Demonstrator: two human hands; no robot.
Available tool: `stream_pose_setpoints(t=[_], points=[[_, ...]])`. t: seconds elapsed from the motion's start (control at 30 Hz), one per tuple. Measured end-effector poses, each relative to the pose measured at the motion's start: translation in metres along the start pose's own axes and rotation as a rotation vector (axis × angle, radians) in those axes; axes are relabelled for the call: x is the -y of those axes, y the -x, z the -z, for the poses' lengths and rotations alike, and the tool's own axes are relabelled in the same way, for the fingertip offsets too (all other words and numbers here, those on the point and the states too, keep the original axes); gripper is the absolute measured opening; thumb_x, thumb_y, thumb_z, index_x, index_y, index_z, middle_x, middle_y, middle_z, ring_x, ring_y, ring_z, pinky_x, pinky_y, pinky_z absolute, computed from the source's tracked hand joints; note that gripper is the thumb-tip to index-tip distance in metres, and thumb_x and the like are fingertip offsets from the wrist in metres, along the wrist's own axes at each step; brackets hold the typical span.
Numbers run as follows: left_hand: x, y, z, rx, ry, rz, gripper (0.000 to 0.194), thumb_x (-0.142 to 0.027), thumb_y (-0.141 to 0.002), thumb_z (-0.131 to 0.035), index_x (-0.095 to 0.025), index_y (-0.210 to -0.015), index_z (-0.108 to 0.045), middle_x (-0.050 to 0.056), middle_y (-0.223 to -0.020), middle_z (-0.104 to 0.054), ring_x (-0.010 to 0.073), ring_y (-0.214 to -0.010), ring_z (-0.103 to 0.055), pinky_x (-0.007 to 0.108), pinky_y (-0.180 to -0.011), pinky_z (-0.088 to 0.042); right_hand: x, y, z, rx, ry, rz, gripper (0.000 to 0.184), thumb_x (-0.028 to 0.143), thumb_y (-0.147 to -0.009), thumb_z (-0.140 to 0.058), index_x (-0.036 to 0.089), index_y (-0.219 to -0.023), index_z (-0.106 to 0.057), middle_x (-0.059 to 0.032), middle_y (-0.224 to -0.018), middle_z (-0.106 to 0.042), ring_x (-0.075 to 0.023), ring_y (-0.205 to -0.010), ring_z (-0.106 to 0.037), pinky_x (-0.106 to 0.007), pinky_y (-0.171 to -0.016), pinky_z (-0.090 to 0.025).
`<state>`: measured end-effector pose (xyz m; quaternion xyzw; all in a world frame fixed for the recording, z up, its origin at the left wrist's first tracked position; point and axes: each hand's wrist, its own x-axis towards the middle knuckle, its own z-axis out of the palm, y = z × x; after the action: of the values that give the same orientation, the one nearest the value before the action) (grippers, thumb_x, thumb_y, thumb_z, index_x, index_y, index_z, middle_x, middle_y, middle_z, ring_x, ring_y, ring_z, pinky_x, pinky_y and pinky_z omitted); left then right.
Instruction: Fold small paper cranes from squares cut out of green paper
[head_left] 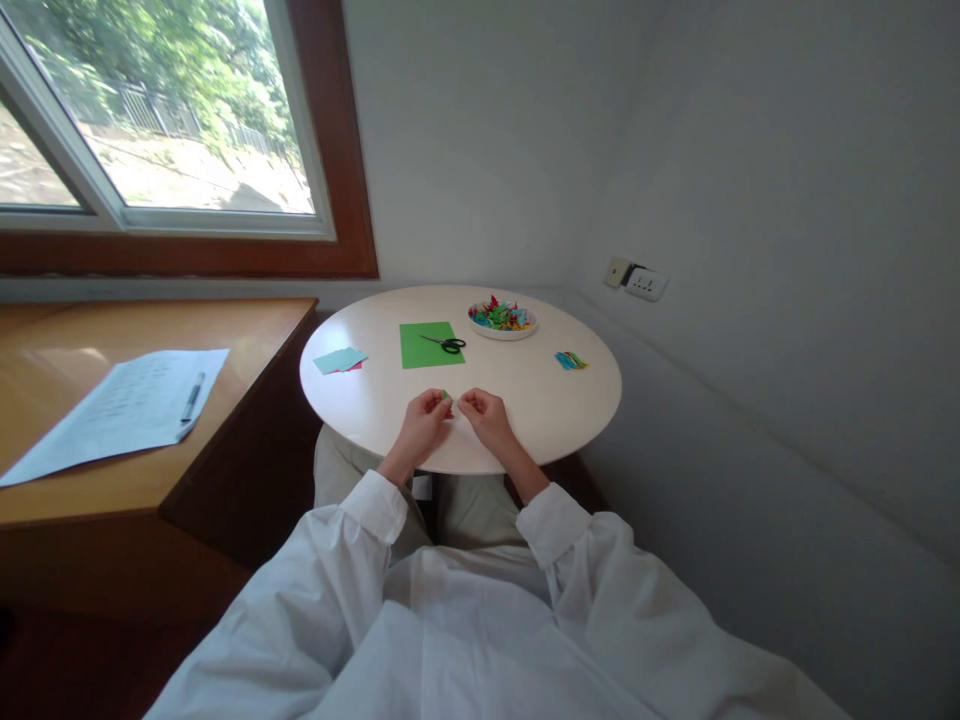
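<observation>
Over the near part of the round white table [540, 410], my left hand [424, 425] pinches a small green paper piece [445, 395], with a bit of red showing below it by the fingertips. Just to the right, my right hand [489, 418] has its thumb and fingers pressed together, close to that piece. Whatever is between the right fingertips is too small to make out. Beyond both hands lies a green paper sheet [420, 353] with black-handled scissors [452, 345] resting across it, their blades pointing left.
A white dish [502, 335] of colourful paper pieces stands at the back. Blue, green and yellow strips [571, 361] lie at right, light blue and pink papers [341, 360] at left. On the wooden desk [247, 350] are a written sheet [120, 410] and a pen [193, 397].
</observation>
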<state>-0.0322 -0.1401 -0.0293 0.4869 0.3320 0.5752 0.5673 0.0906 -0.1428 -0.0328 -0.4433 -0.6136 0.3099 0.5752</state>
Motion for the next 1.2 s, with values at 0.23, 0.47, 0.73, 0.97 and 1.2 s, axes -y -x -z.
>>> stream_pose_setpoints(t=[0.23, 0.47, 0.73, 0.97, 1.2], points=[[0.001, -0.001, 0.000, 0.000, 0.036, 0.008, 0.016, -0.026, -0.061, -0.069, -0.015, -0.065, -0.058, -0.003, -0.063, -0.056, 0.0087, -0.060, -0.052, 0.023, -0.062, -0.042, 0.003, 0.002, 0.000, -0.034, 0.089, 0.066, 0.015, 0.032, -0.070, -0.058, 0.018, -0.074, -0.058, 0.0028, -0.059, -0.053, -0.0112, -0.051, -0.048, -0.024, -0.049, -0.040], [0.002, -0.002, 0.001, -0.011, 0.076, 0.016, 0.021, -0.029, -0.058, -0.073, -0.016, -0.064, -0.058, -0.002, -0.063, -0.058, 0.0099, -0.061, -0.054, 0.024, -0.063, -0.043, 0.008, 0.005, -0.001, -0.064, 0.266, 0.214, 0.009, 0.027, -0.076, -0.057, 0.020, -0.074, -0.061, -0.0026, -0.072, -0.060, -0.0150, -0.065, -0.052, -0.028, -0.061, -0.042], [0.004, -0.003, 0.001, -0.022, 0.103, 0.025, 0.025, -0.029, -0.056, -0.075, -0.016, -0.066, -0.057, -0.003, -0.064, -0.058, 0.0086, -0.060, -0.054, 0.023, -0.063, -0.042, 0.009, 0.010, -0.002, -0.053, 0.430, 0.330, 0.014, 0.023, -0.084, -0.050, 0.020, -0.074, -0.059, -0.0063, -0.075, -0.059, -0.0201, -0.077, -0.051, -0.033, -0.073, -0.042], [0.002, -0.001, 0.000, 0.010, 0.088, 0.015, 0.025, -0.030, -0.058, -0.073, -0.016, -0.070, -0.056, -0.002, -0.069, -0.059, 0.0106, -0.066, -0.056, 0.025, -0.066, -0.043, 0.011, 0.010, -0.003, -0.067, 0.490, 0.332, 0.011, 0.019, -0.082, -0.047, 0.020, -0.073, -0.054, -0.0051, -0.074, -0.058, -0.0193, -0.075, -0.051, -0.032, -0.070, -0.041], [0.002, 0.000, 0.000, 0.034, 0.051, -0.008, 0.022, -0.029, -0.060, -0.071, -0.016, -0.071, -0.056, -0.002, -0.068, -0.057, 0.0113, -0.067, -0.055, 0.024, -0.065, -0.043, 0.006, 0.009, -0.004, -0.052, 0.486, 0.309, 0.010, 0.020, -0.082, -0.045, 0.020, -0.075, -0.052, -0.0045, -0.075, -0.058, -0.0175, -0.072, -0.051, -0.030, -0.067, -0.041]])
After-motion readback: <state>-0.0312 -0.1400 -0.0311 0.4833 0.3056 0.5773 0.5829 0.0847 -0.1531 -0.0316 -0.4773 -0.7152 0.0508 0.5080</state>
